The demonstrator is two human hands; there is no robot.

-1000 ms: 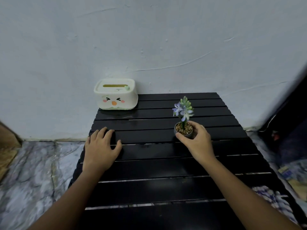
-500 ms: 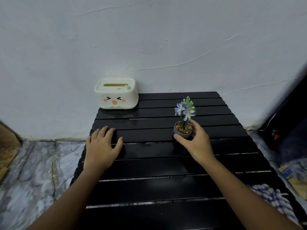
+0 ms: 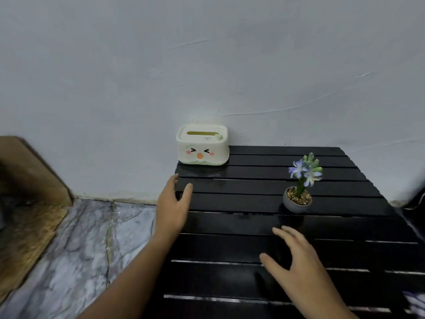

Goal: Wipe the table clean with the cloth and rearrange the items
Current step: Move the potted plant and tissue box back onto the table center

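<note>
Table (image 3: 264,229): bare dark slats gleam; wiping looks done.
Pot (image 3: 297,200): upright mid-table, right of the box (image 3: 202,146) at the wall.
Your hands: left (image 3: 173,204) and right (image 3: 296,256) spread, empty.
Cloth (image 3: 415,303): a scrap at the table's right corner, perhaps.

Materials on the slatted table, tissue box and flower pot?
Table: black slats with a glossy finish that mirrors the box; painted wood or plastic, unclear. Tissue box: cream, smooth, matte, rounded corners, likely moulded plastic. Flower pot: grey, matte, ceramic or plastic; gravel on top.
</note>
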